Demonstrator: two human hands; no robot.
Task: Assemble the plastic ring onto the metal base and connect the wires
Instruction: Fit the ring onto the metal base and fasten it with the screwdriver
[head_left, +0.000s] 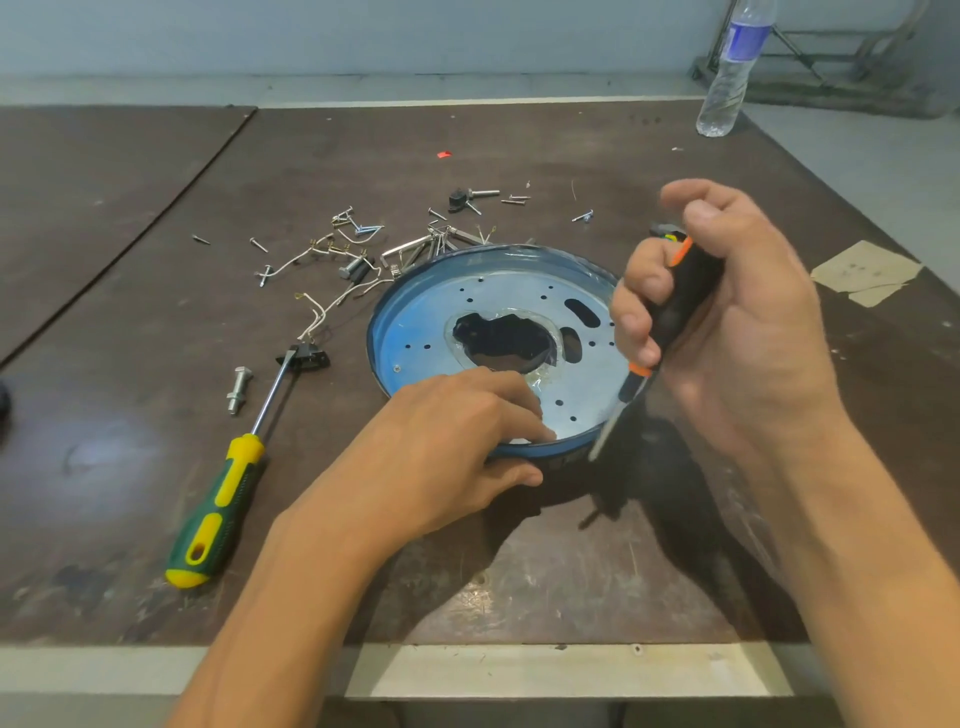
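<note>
While the left hand (452, 436) lies over the near rim of the metal base (498, 291), fingers bent down inside the dish and thumb against the outside of the wall so that the rim is held between them, the right hand (727, 322) is clenched round a black-and-orange screwdriver (675, 306). That tool stands steeply, its butt up and away from the person. The blurred shaft slants down and to the left, and its tip is at the near right edge of the base. Whether the tip touches the rim cannot be told.

The base sits flat in the middle of the brown table (519, 571), open side up, a shallow round pan with a blue wall. Inside it lies a pale perforated plate with a large irregular hole in the centre, two slots to the right of that hole, and torn clear film round its edge.

Left of the base a green-and-yellow screwdriver (218, 509) lies on the table with its handle towards the person and its shaft running away and to the right, up to a small black part (311, 358). A bolt (239, 389) lies just beside the shaft. Beyond these are white wires (322, 306) and scattered screws (258, 244). A clear plastic bottle (727, 78) stands at the far right corner.
</note>
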